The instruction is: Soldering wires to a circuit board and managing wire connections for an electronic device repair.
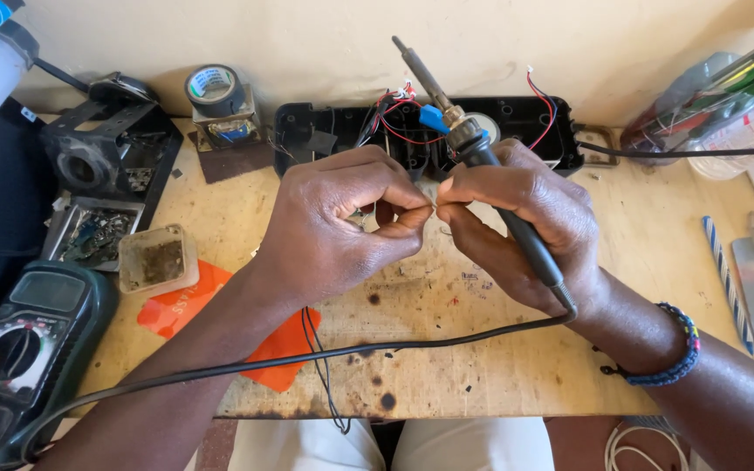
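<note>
My left hand (342,218) and my right hand (517,222) meet fingertip to fingertip over the middle of a wooden bench (447,349), pinching something thin and small between them, too small to identify. My right hand also holds a soldering iron (473,148) by its black handle, tip pointing up and away toward the wall. Its black cord (307,358) runs left across the bench. Just behind my hands lies an open black plastic housing (534,118) with red and black wires (394,113) and a blue part.
A multimeter (19,349) sits at the near left, with an orange sheet (211,314) and a small dirty tub (159,260) beside it. A tape roll (213,87) on a transformer and a black frame (106,148) stand behind. A striped rod (726,279) lies right.
</note>
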